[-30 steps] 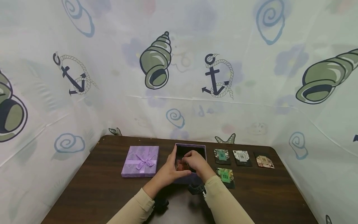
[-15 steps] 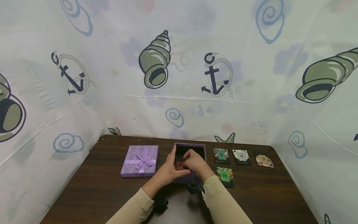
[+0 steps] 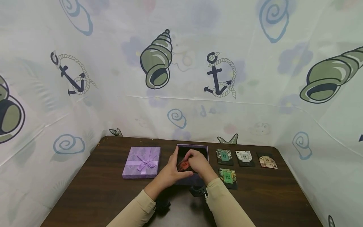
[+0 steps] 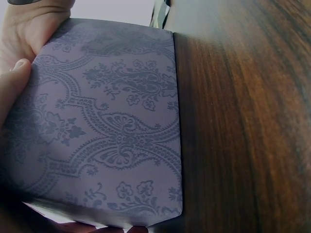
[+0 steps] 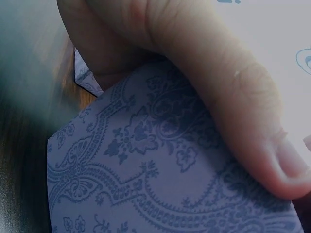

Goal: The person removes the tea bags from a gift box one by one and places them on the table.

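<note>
A purple patterned gift box [image 3: 189,181] stands uncovered at mid table, its inside dark. My left hand [image 3: 170,175] grips its left side, thumb across the front edge and fingers along the wall. In the left wrist view the box's floral wall [image 4: 116,111] fills the left half, with fingertips along its lower edge. My right hand [image 3: 199,163] reaches into the box over the right side and pinches a small square red picture card [image 3: 185,165]; its fingertips are partly hidden. In the right wrist view the right thumb [image 5: 243,107] bends over the box wall [image 5: 136,160].
The purple lid [image 3: 141,164] with a ribbon bow lies left of the box. To the right lie a teal card [image 3: 225,157], a white card [image 3: 245,158], a beige card [image 3: 267,160] and a green card [image 3: 227,178]. A printed cloth hangs behind the table.
The red card has come up and tilted in the box, showing more of its face, as my right hand pulls slightly at it. My left hand keeps its hold on the box.
</note>
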Demonstrator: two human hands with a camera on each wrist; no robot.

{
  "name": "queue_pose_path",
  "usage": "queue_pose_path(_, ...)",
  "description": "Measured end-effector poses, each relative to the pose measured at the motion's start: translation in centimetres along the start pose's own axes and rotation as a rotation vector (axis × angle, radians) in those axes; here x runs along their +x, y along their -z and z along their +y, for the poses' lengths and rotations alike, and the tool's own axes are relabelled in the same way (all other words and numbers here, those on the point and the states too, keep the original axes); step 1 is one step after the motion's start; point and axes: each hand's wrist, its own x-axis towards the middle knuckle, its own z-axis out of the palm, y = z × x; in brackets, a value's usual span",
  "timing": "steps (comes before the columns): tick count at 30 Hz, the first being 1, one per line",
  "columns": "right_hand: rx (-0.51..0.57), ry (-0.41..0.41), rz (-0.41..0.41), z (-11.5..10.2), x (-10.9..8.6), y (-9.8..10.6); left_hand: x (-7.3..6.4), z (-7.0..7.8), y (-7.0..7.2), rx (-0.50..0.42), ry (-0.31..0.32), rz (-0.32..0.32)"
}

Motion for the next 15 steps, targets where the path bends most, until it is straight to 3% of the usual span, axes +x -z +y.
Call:
queue_pose_path(5,0.008,-0.013,-0.104,-0.20,-0.26,0.12,-0.06,0.12,0.04,0.008,0.005,0.003)
queue_pose_path(7,0.014,-0.015,-0.103,-0.21,-0.34,0.05,-0.10,0.20,0.04,0.010,0.007,0.002)
queue_pose_path(12,-0.073,0.045,0.072,-0.18,-0.44,-0.43,-0.20,0.24,0.07,-0.001,0.007,-0.003)
queue_pose_path(15,-0.118,0.082,0.137,-0.29,-0.58,-0.71,-0.18,0.13,0.11,-0.003,0.006,0.003)
